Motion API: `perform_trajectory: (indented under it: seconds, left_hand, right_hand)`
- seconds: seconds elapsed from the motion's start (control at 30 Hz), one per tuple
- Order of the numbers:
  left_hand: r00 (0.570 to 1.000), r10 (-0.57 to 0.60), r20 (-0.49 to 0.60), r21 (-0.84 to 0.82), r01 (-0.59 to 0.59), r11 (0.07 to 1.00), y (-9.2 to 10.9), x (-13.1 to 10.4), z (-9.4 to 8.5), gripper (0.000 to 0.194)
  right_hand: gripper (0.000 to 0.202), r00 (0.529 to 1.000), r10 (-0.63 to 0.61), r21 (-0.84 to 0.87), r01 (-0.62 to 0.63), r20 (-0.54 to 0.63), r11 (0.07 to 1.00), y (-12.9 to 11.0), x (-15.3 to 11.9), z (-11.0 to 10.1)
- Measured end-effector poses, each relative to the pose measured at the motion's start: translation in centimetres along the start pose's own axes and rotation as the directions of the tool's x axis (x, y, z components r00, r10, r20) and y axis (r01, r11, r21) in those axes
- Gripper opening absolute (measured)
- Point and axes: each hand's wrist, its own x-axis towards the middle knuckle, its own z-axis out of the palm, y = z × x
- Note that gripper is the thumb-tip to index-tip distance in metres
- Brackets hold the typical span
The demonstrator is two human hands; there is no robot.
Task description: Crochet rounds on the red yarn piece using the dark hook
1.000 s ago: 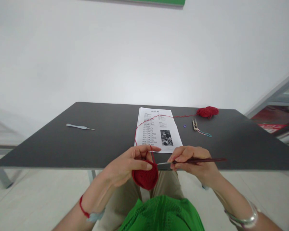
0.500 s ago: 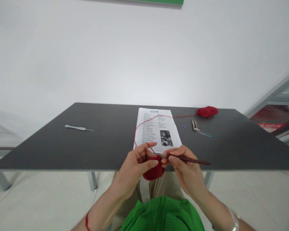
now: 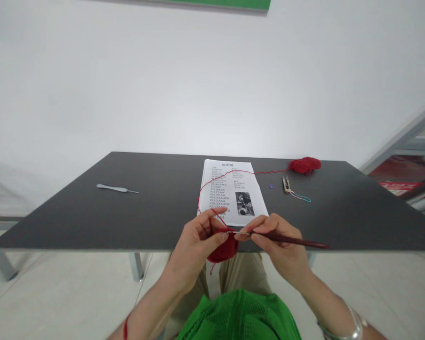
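Between the thumb and fingers of my left hand (image 3: 194,241) is a red crocheted piece (image 3: 224,250), held at the table's front edge. A short tail of yarn dangles below it. Red yarn (image 3: 219,218) loops over my raised left index finger down to the work. My right hand (image 3: 276,238) grips a crochet hook (image 3: 293,240) by its dark red handle. The hook's metal tip meets the top edge of the red piece; the exact stitch is too small to make out.
Printed sheets (image 3: 226,189) lie on the black table (image 3: 156,203). Yarn crosses them from a red yarn bundle (image 3: 305,165) at back right. Thread snips (image 3: 286,184) with a cord and a small purple ring (image 3: 271,186) lie to the right, a grey-handled hook (image 3: 115,188) to the left.
My right hand and the crochet hook have moved a little to the right, showing more of the metal shaft. The red piece has shifted slightly left, and its yarn tail now shows.
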Motion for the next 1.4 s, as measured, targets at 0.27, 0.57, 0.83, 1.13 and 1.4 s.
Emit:
perform_trajectory:
  seconds: [0.27, 0.57, 0.83, 1.13, 1.4]
  left_hand:
    - [0.998, 0.015, -0.063, -0.01, -0.016, 1.0, -0.3, -0.2, 0.5, 0.038]
    - [0.984, 0.098, -0.147, 0.147, -0.077, 0.986, -0.8, -0.1, 0.5, 0.043]
    - [0.972, 0.154, -0.176, 0.271, -0.103, 0.957, -0.4, -0.5, 0.9, 0.037]
    - [0.987, -0.147, 0.061, -0.168, 0.155, 0.973, -0.5, 0.1, 0.0, 0.051]
    - [0.997, -0.03, -0.065, -0.13, 0.021, 0.991, -1.1, -0.1, 1.0, 0.05]
  right_hand:
    - [0.018, 0.965, -0.259, -0.329, 0.252, 0.023, 0.91, -0.2, -1.1, 0.8]
    - [0.021, 0.895, -0.41, -0.653, 0.418, 0.176, 0.632, -0.1, -1.6, 1.7]
    - [0.022, 0.901, -0.391, -0.622, 0.416, 0.186, 0.663, 0.7, -1.8, 1.4]
    - [0.026, 0.575, -0.538, -0.469, 0.817, 0.616, 0.336, 1.4, 0.6, -1.1]
    - [0.036, 0.777, -0.551, -0.65, 0.592, 0.303, 0.477, 2.1, -1.6, 0.6]
